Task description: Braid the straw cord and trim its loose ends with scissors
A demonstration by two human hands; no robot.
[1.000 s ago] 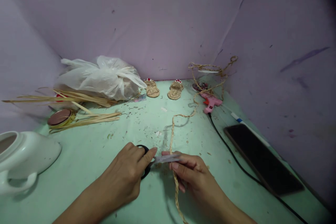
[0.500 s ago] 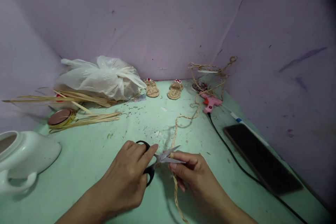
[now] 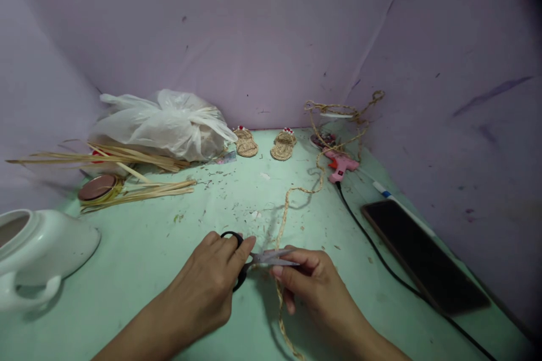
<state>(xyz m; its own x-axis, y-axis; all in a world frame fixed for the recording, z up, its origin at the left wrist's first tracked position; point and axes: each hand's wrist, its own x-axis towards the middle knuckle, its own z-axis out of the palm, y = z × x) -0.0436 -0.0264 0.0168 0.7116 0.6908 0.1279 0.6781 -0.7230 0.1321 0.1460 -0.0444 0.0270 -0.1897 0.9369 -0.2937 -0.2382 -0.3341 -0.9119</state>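
My left hand (image 3: 209, 273) is closed round the black handles of a pair of scissors (image 3: 271, 258), whose metal blades point right and are nearly together. A braided straw cord (image 3: 283, 225) runs toward me from the back right and passes by the blades. My right hand (image 3: 307, 279) pinches the cord just at the blades, with the blade tips lying over its fingers. Below the fingers the cord (image 3: 282, 316) hangs on toward the bottom edge. Whether the cord is cut through at the blades cannot be made out.
Two small woven slippers (image 3: 283, 145) stand by the back wall. A pink glue gun (image 3: 342, 164) with a black cable (image 3: 368, 237) and a phone (image 3: 423, 256) lie right. At left are a plastic bag (image 3: 165, 127), straw strips (image 3: 148, 194), a round tin (image 3: 98, 187) and a white ceramic pot (image 3: 63, 242).
The scissor blades have closed from wide apart to nearly together across the cord. My left hand's grip on the handles has tightened; my right hand has hardly moved.
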